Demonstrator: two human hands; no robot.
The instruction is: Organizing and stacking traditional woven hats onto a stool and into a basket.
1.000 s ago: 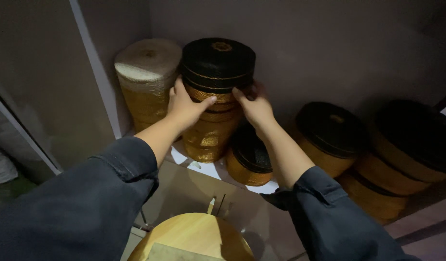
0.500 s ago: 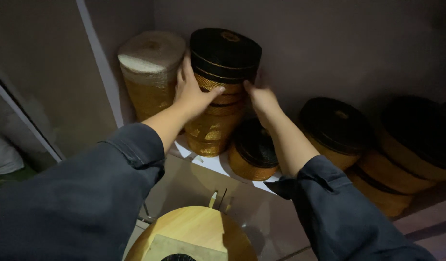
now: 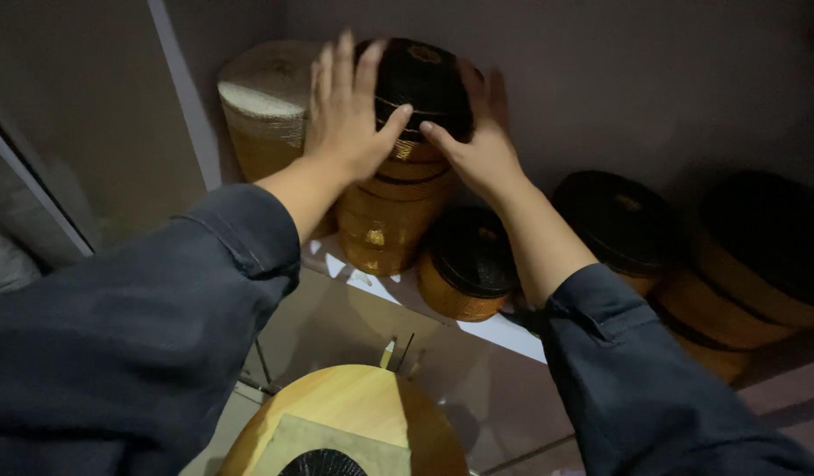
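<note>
Upper centre of the frame: a stack of round golden tins [image 3: 391, 207] stands on a white shelf [image 3: 504, 333], topped by a black lid [image 3: 422, 81]. The left hand [image 3: 347, 115] lies flat against the left side of the top tin, fingers spread and pointing upward, thumb reaching across the lid's front edge. The right hand [image 3: 477, 145] presses the right side of the same tin, thumb tip close to the left thumb. Both hands thus clasp the top of the stack between the palms; neither is closed into a fist.

Upper left, just beside the stack: a tall golden tin with a pale top [image 3: 267, 106], partly hidden behind the left hand. Whether it touches the stack cannot be told.

Centre, below the right wrist: a short golden tin with a black lid [image 3: 464, 269], standing at the shelf's front edge, just beside the base of the stack.

Right of the frame: two more black-lidded tins, one nearer [image 3: 620, 220] and one at the far right [image 3: 764, 251], each resting on top of other golden tins.

Lower foreground: dark sleeves [image 3: 151, 326] cover both forearms. Bottom centre: a round wooden stool [image 3: 354, 414] carrying a pale square sheet [image 3: 336, 441] with a dark round object on it, cut off by the frame edge.
</note>
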